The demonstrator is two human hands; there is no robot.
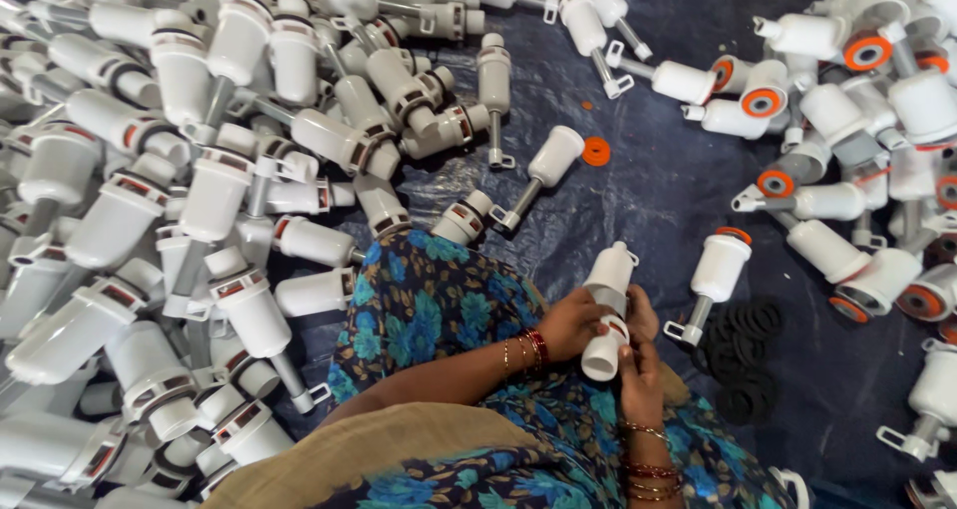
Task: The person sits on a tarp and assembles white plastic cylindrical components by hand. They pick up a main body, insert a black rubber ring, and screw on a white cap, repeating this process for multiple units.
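Partly hidden by both hands, a white plastic valve (607, 310) sits over the person's lap; the left hand (570, 327) and right hand (641, 369) each keep a closed grip around it. Black rubber rings (746, 354) lie just beside, hard to count. White valves heap across the dark blue tarp (658, 190) on the floor.

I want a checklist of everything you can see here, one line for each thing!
Surface: dark blue plastic sheet, wrinkled, on the floor.
Job's things: white plastic part held in both hands over the lap.
Clutter: big pile of white parts at left; pile with orange rings at right; heap of black rubber rings; one loose orange ring.
Hands: left hand grips the part's side; right hand holds its lower end.
Cables: nothing seen.
Surroundings: floral blue clothing; bangles on both wrists.
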